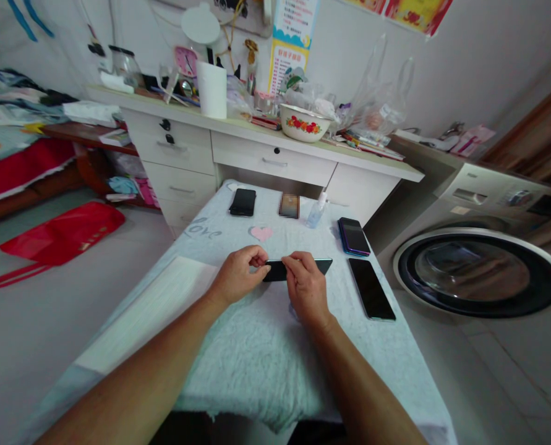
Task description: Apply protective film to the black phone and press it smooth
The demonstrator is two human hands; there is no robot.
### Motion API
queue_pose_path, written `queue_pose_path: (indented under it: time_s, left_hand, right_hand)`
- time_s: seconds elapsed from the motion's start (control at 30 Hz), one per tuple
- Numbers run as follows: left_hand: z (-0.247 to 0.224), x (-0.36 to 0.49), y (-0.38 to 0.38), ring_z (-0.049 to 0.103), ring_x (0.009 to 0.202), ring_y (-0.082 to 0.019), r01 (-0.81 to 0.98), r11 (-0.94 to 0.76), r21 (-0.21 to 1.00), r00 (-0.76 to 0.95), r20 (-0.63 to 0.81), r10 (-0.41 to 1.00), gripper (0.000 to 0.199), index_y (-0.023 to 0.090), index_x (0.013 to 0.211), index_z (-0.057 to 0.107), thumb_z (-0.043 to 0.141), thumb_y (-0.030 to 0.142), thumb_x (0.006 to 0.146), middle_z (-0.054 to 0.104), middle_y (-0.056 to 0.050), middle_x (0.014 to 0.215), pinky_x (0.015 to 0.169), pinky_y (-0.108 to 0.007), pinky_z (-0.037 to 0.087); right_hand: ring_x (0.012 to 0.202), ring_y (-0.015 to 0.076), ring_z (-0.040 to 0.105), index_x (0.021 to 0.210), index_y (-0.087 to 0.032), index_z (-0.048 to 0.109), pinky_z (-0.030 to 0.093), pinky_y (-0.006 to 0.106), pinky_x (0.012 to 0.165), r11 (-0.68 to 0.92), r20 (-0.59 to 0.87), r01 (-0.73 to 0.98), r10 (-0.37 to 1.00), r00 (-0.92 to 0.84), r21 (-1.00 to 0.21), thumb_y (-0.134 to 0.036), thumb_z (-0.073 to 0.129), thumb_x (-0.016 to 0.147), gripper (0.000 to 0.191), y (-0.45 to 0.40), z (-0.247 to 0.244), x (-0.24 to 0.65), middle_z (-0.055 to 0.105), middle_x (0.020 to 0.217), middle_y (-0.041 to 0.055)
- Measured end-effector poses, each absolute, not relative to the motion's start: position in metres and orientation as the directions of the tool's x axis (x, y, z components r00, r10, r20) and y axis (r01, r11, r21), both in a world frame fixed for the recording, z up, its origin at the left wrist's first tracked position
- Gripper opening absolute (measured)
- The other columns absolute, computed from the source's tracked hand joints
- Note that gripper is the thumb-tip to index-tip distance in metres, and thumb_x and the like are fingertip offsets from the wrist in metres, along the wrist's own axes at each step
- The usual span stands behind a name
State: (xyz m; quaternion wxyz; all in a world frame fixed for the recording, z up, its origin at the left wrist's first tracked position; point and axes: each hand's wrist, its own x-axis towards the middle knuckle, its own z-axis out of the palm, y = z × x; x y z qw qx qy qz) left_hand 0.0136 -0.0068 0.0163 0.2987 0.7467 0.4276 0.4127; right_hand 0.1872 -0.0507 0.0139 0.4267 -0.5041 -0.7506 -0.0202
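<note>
A dark smartphone (275,272) is held tilted on its long side just above the middle of the cloth-covered table (256,346). My left hand (242,273) pinches its left end between thumb and fingers. My right hand (308,285) is closed at its upper edge and covers the middle of the phone; the fingertips there are partly hidden. To the right lie a black phone (372,289) and a stack of phones (354,236). Farther back are another dark phone (243,202), a brown patterned card-like piece (289,206) and a clear spray bottle (317,209).
A white paper strip (149,309) lies along the table's left side. Behind stands a white desk (275,148) bearing a paper roll (212,90) and a flowered enamel bowl (305,122). A washing machine (479,247) is at right, a red bag (66,238) on the floor at left.
</note>
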Motion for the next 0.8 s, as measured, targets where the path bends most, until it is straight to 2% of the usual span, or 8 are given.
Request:
queue_pose_path:
  time_s: [0.43, 0.63, 0.8]
  left_hand:
    - [0.017, 0.012, -0.007, 0.056, 0.068, -0.012, 0.393, -0.490, 0.778, 0.339, 0.373, 0.864, 0.005, 0.017, 0.074, 0.059, 0.062, 0.016, 0.071, 0.060, 0.003, 0.071, 0.067, -0.024, 0.045]
    - [0.017, 0.011, -0.006, 0.056, 0.070, -0.012, 0.386, -0.486, 0.784, 0.357, 0.359, 0.863, 0.004, 0.017, 0.075, 0.059, 0.062, 0.016, 0.072, 0.061, 0.002, 0.072, 0.068, -0.024, 0.046]
    - [0.020, 0.011, -0.007, 0.057, 0.069, -0.012, 0.385, -0.478, 0.789, 0.361, 0.347, 0.865, 0.005, 0.018, 0.076, 0.059, 0.062, 0.018, 0.072, 0.061, 0.002, 0.072, 0.068, -0.024, 0.046]
  right_hand:
    - [0.091, 0.0157, 0.062, 0.114, -0.025, 0.064, 0.051, 0.025, 0.083, 0.583, 0.659, 0.717, 0.716, -0.232, -0.382, -0.013, 0.043, 0.093, 0.032, -0.053, 0.013, 0.175, 0.062, 0.104, 0.0064]
    - [0.089, 0.0152, 0.062, 0.112, -0.024, 0.066, 0.051, 0.025, 0.083, 0.548, 0.639, 0.743, 0.739, -0.214, -0.385, -0.013, 0.043, 0.093, 0.032, -0.056, 0.016, 0.177, 0.062, 0.102, 0.0060]
    - [0.088, 0.0151, 0.062, 0.108, -0.019, 0.067, 0.051, 0.025, 0.081, 0.498, 0.656, 0.779, 0.739, -0.152, -0.380, -0.013, 0.044, 0.092, 0.029, -0.056, 0.015, 0.181, 0.061, 0.102, 0.0077]
